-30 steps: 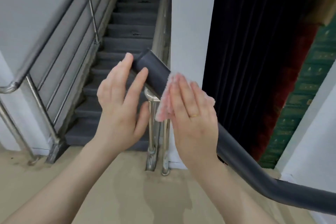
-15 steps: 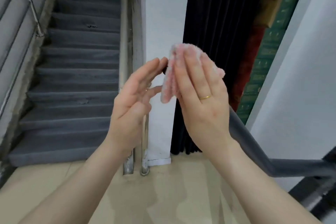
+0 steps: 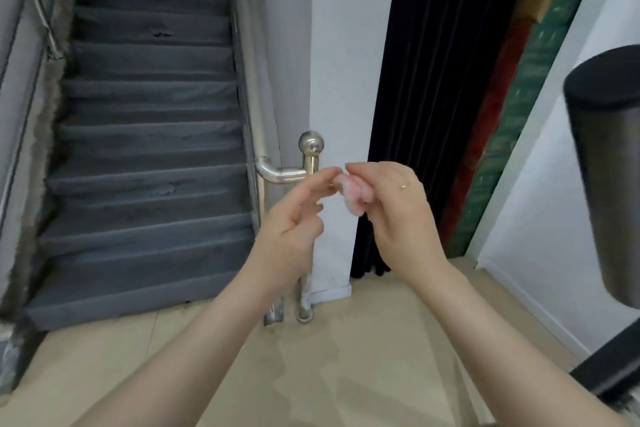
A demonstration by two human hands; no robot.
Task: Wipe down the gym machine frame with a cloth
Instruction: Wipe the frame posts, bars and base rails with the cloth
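A small pink and white cloth (image 3: 354, 194) is bunched up in mid-air at the centre of the head view. My right hand (image 3: 398, 211) grips it, fingers curled round it. My left hand (image 3: 294, 222) is just left of the cloth, its index fingertip touching the cloth's upper edge and the other fingers loosely curled. Both hands are away from the machine. A thick dark grey tube of the gym machine frame (image 3: 609, 163) rises at the right edge, its round end facing up. Another dark part of the frame (image 3: 609, 367) shows at the lower right.
A grey carpeted staircase (image 3: 149, 149) climbs at the left, with a steel handrail and ball-topped post (image 3: 310, 149) beside a white wall. A black curtain (image 3: 429, 80) hangs behind the hands. The floor (image 3: 329, 374) is beige.
Both hands have come off the grey frame tube and dropped lower. The right hand went from pressing the cloth flat to bunching it. The view swung right; the tube now stands at the right edge.
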